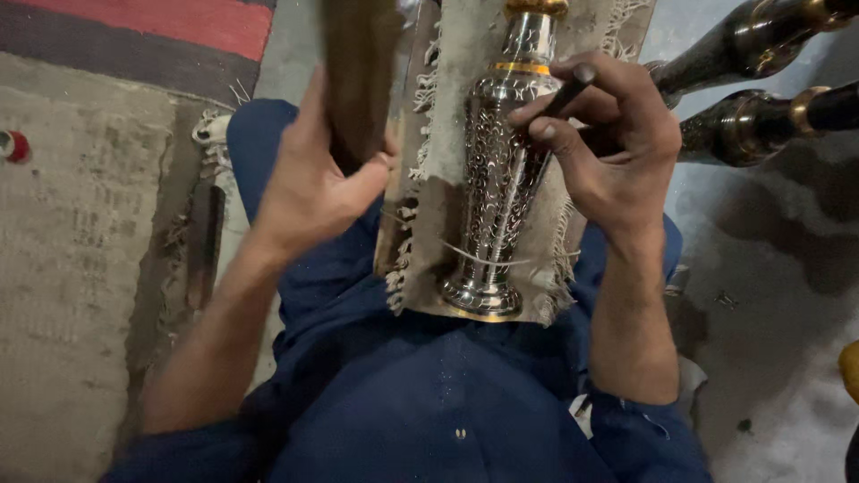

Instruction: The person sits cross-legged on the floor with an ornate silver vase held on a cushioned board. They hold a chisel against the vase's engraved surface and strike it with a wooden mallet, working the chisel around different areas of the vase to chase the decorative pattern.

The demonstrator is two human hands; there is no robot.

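A silver engraved metal vase (497, 179) with gold bands lies on a frayed grey cloth (447, 116) over my lap. My right hand (604, 134) pinches a dark thin chisel (565, 94), its tip set against the vase's upper body. My left hand (309, 174) grips a brown wooden block (358, 72), raised and blurred, left of the vase. My blue clothing fills the lower middle.
Two dark engraved vases (752, 80) with gold bands lie at the upper right on the grey floor (778, 295). A woven mat (72, 250) covers the left, with a metal tool (204, 241) at its edge. A red striped rug (161, 27) is at the top left.
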